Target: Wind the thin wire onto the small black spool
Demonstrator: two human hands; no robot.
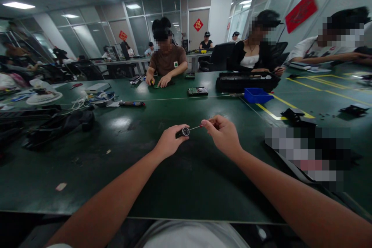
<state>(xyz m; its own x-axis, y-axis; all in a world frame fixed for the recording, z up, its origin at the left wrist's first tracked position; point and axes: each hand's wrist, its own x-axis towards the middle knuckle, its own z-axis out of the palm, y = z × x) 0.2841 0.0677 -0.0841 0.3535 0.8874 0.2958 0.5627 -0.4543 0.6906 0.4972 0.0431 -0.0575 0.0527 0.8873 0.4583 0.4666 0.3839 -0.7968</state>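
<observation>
Above the green table, my left hand [170,141] is closed around a small dark cylindrical part [185,131] with a silvery ring at its round end. My right hand [222,133] pinches a thin screwdriver [195,128] with a red piece near my fingertips. Its slim metal shaft points left and reaches the rim of the cylindrical part; whether it touches I cannot tell. Most of the screwdriver's handle is hidden by my fingers.
Across the green table [139,186] lie a hard drive [197,91], a blue tray [257,95], a long black casing [247,82] and a dark pen-like tool [132,104]. Cables and black parts [61,126] lie left. A person [168,60] works opposite; others sit right.
</observation>
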